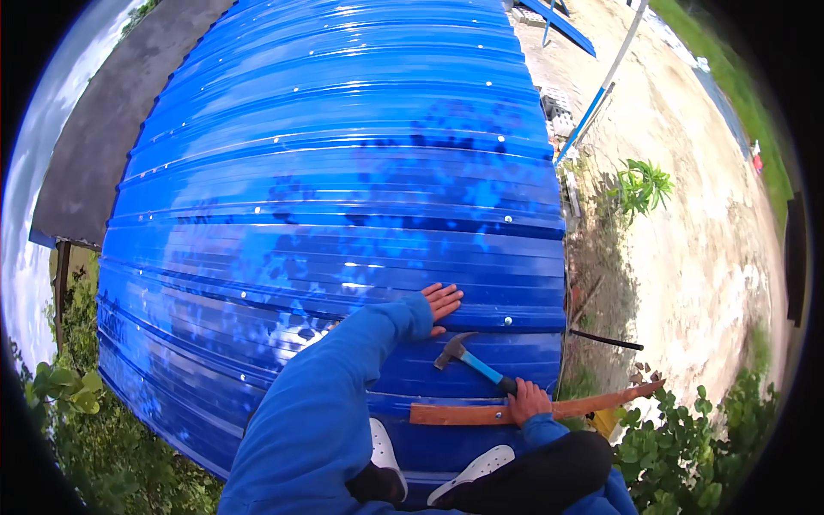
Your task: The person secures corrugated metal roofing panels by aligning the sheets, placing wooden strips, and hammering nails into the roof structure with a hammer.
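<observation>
My left hand (443,307) lies palm down on the blue corrugated metal roof (343,257), fingers stretched out and nothing in it. Closer to me, my right hand (530,403) is closed round the black end of a claw hammer (482,367). The hammer has a light-blue shaft, and its head points left, just below my left hand. Under my right hand runs a reddish-brown wooden board (459,415); it crosses the roof and sticks out past the right edge. Whether the hand presses on the board I cannot tell.
Screw heads (508,321) dot the roof ribs. Off the roof's right edge lies sandy ground (695,240) with a leaning pole (592,112) and a small plant (642,187). Bushes (678,455) grow at both lower sides. A dark grey roof (103,129) adjoins at left. My white shoes (472,472) rest near me.
</observation>
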Motion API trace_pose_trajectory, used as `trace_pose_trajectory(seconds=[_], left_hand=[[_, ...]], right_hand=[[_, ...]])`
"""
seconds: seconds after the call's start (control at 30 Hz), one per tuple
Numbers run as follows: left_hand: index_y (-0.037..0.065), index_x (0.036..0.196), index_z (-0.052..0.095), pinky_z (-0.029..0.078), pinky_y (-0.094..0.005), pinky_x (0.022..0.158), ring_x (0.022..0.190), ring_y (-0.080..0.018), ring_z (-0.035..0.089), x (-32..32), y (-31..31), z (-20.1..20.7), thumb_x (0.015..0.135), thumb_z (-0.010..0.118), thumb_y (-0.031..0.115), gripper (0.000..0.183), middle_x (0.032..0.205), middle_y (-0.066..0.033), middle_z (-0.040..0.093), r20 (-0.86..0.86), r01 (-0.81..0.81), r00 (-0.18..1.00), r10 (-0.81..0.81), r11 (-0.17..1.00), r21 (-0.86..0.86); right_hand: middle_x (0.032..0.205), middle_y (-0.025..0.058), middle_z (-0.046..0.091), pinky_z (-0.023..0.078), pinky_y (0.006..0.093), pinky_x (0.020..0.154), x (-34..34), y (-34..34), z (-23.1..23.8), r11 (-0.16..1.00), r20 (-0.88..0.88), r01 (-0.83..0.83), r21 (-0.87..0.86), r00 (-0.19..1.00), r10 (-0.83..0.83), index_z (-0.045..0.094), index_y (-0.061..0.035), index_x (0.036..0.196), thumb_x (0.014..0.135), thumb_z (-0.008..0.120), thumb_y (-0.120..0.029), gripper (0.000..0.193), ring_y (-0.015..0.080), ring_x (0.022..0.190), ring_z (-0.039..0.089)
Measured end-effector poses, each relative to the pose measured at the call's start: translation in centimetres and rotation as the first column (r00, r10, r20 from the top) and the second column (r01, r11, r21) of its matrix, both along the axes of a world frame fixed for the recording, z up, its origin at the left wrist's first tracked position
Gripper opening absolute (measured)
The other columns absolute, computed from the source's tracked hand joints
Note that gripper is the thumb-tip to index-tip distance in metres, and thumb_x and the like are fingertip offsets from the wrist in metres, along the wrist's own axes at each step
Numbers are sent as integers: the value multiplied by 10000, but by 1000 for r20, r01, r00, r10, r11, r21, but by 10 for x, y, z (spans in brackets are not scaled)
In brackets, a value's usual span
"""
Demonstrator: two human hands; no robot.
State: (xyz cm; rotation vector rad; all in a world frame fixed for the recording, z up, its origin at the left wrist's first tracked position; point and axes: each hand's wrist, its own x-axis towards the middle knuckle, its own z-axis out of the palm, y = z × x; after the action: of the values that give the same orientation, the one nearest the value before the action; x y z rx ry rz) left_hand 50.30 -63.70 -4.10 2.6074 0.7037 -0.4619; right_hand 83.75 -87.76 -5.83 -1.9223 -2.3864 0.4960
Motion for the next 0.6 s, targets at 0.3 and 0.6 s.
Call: trace_pose_trajectory(seconds=[0.3,0.6], left_hand=[[38,1539,201,46,-424,1239,1522,-252,32,-1,0,-2,978,474,431,737,1640,-119,102,-5,16,1000,-16,1000,17],[38,1543,191,40,-415,1240,1522,-249,32,-2,1,-5,989,456,439,733,1641,-116,99,-8,22,1000,-22,1000,21]], right_hand=[[961,85,589,479,428,699,-1,1,2,1000,-4,0,-14,1000,0,542,-75,1246,798,714,-302,531,283,857,598],[965,81,590,475,425,693,-1,2,0,1000,4,-8,-20,1000,8,539,-76,1246,804,713,-301,526,278,855,597]])
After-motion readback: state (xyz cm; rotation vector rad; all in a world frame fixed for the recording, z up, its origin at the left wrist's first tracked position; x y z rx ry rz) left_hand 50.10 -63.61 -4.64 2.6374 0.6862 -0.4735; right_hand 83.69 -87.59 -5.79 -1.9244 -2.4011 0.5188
